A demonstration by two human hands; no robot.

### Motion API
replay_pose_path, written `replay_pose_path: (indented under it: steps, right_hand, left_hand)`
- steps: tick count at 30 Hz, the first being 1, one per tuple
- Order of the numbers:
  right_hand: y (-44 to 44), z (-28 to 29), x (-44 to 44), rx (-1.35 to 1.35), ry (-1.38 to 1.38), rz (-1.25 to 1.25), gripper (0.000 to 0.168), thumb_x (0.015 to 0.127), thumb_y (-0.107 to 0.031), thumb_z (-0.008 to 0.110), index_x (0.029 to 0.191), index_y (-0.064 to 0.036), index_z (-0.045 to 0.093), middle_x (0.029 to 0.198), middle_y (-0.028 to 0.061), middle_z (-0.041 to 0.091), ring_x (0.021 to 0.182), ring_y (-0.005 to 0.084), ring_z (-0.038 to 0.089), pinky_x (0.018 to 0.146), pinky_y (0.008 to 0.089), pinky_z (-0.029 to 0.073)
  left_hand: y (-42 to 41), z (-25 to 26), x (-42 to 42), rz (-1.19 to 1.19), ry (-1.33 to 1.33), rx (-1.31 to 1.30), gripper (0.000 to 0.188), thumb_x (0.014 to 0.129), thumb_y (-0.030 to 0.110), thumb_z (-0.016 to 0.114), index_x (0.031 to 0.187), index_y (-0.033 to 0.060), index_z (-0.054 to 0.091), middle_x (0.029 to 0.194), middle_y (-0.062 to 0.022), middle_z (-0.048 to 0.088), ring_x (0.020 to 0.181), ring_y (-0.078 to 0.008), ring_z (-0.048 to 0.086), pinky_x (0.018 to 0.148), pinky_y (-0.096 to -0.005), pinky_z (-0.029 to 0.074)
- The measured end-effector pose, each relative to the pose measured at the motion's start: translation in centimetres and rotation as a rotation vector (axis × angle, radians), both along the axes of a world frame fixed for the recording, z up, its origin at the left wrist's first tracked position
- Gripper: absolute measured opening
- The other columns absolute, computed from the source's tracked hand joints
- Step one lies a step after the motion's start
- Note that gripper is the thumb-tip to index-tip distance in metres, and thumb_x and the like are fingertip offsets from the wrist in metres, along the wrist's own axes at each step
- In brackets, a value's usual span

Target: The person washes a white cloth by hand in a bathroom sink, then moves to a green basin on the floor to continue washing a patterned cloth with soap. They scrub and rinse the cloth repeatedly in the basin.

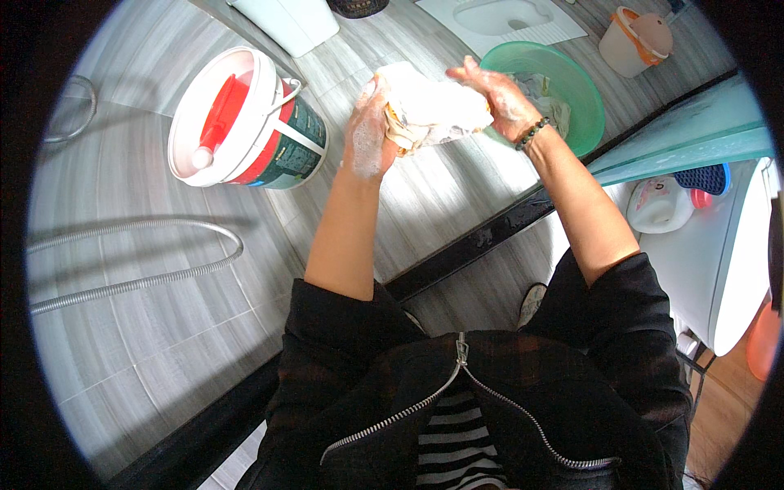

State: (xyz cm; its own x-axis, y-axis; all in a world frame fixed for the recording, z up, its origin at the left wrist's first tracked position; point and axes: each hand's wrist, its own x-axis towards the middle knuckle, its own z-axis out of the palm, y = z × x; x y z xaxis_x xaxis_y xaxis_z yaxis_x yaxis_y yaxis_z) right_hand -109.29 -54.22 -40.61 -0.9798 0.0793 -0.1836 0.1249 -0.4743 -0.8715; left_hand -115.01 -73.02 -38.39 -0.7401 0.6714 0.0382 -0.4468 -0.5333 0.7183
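A bunched, pale wet cloth (429,107) with some darker and orange patches is up in front of me, above the tiled floor. My left hand (369,125), coated with soap suds, grips its left end. At its right end is my right hand (499,101), also sudsy, with a beaded bracelet at the wrist; its fingers are spread and slightly blurred, and the palm side touches or nearly touches the cloth. Partly behind my right hand stands a green plastic basin (585,104) with more wet cloth (557,113) in it.
A large bucket (300,144) with a red dipper (225,113) stands left of my hands. A metal shower hose (236,245) loops at the left. Farther back are a squat toilet (502,18) and a small pail (625,49). A black sill (478,242) and glass panel (686,135) lie nearer.
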Motion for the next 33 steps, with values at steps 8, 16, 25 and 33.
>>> replay_pose_path:
  steps: [8, 16, 25, 33]
  right_hand:
    - [-0.8, -1.0, 0.0, -0.008, 0.043, 0.041, 0.020, 0.083, -0.020, 0.058, 0.088, -0.001, 0.060, 0.080, 0.0021, 0.062, 0.069, 0.0077, 0.058, 0.062, 0.0217, 0.046]
    - [-6.3, 0.2, 0.7, 0.623, 0.327, -0.296, 0.013, 0.080, -0.019, 0.055, 0.075, -0.008, 0.059, 0.069, 0.0081, 0.061, 0.062, 0.0195, 0.058, 0.058, 0.0287, 0.047]
    - [-5.7, -1.5, 0.4, 1.056, -0.025, -0.574, 0.019, 0.069, -0.025, 0.060, 0.062, -0.007, 0.058, 0.058, 0.0160, 0.056, 0.056, 0.0320, 0.057, 0.051, 0.0403, 0.043]
    - [-5.2, -2.6, 0.6, 0.957, -0.007, -0.484, 0.021, 0.067, -0.024, 0.062, 0.060, -0.004, 0.060, 0.059, 0.0187, 0.056, 0.055, 0.0337, 0.057, 0.053, 0.0419, 0.045]
  left_hand:
    - [-0.4, -0.6, -0.2, 0.044, -0.033, 0.005, 0.024, 0.091, 0.017, 0.041, 0.109, 0.0017, 0.044, 0.104, -0.0098, 0.052, 0.095, -0.0180, 0.053, 0.082, -0.0305, 0.046]
    - [0.3, -4.4, -1.1, 0.064, -0.125, 0.052, 0.022, 0.090, 0.022, 0.043, 0.098, 0.0028, 0.049, 0.090, -0.0084, 0.055, 0.081, -0.0177, 0.057, 0.070, -0.0299, 0.049]
    - [5.4, -8.6, 5.1, 0.078, -0.143, -0.029, 0.030, 0.084, 0.028, 0.043, 0.095, 0.0013, 0.052, 0.090, -0.0092, 0.056, 0.083, -0.0207, 0.055, 0.073, -0.0342, 0.047]
    - [4.3, -8.6, 4.6, -0.007, -0.362, -0.086, 0.024, 0.084, 0.030, 0.046, 0.087, 0.0068, 0.051, 0.078, -0.0051, 0.053, 0.074, -0.0171, 0.054, 0.059, -0.0287, 0.046]
